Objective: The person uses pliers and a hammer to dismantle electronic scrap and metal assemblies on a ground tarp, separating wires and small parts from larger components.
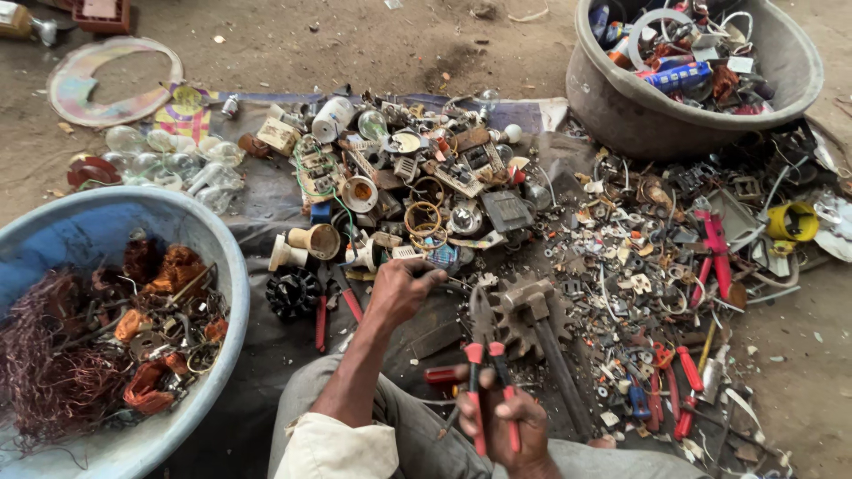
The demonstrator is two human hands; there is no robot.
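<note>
A: While the right hand (506, 417) is clamped round the red handles of the pliers (484, 355), the jaws point up toward a small part pinched in the left hand (401, 288).

B: Left hand's grip?

A: Fingers curled shut on the small part (441, 277); too small to tell what it is, looks like a thin wire or metal bit. Pliers sit low centre, over the person's lap, just beside the hammer (537, 324).

B: How far along?

A: Judging by the piles, partly through. Blue tub (226, 266) on the left already holds copper wire (53, 364) and stripped coils. Grey tub (621, 106) top right is full of mixed scrap. Plenty left though: a big heap of switches, sockets and bulb bases lies on the dark cloth (266, 213) ahead of the hands.

B: Anything else nearby?

A: Small metal bits scattered to the right, a second pair of red pliers (714, 248) among them, red screwdrivers (688, 368) lower right, clear bulbs (169, 155) upper left. All on the dirt floor (355, 44).
</note>
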